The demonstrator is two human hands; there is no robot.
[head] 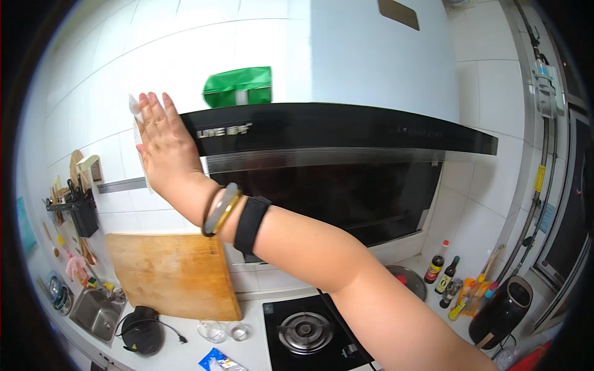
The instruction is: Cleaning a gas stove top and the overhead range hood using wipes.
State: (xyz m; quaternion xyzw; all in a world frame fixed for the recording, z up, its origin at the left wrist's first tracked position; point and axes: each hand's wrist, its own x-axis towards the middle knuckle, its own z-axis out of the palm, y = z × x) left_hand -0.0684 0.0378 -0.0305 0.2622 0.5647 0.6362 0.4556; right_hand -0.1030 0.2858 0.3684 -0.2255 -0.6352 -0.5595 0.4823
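My right hand (167, 141) is raised at the left end of the black range hood (325, 127), its back towards me and its fingers stretched upward. A thin white wipe (138, 123) shows along the far side of the fingers, held under the palm. The hand covers the hood's left corner, so I cannot see exactly where the wipe touches. A green packet (239, 86) lies on top of the hood, right of the fingertips. Bangles (223, 211) and a black band (252, 226) circle the right wrist and forearm. My left hand is out of view.
Below stand a wooden cutting board (171, 273), a gas stove (306, 331), glass bowls (212, 331) and a black corded appliance (143, 330). A sink (98, 315) is at left, under a knife rack (83, 213). Sauce bottles (435, 266) and a black air fryer (501, 313) stand right.
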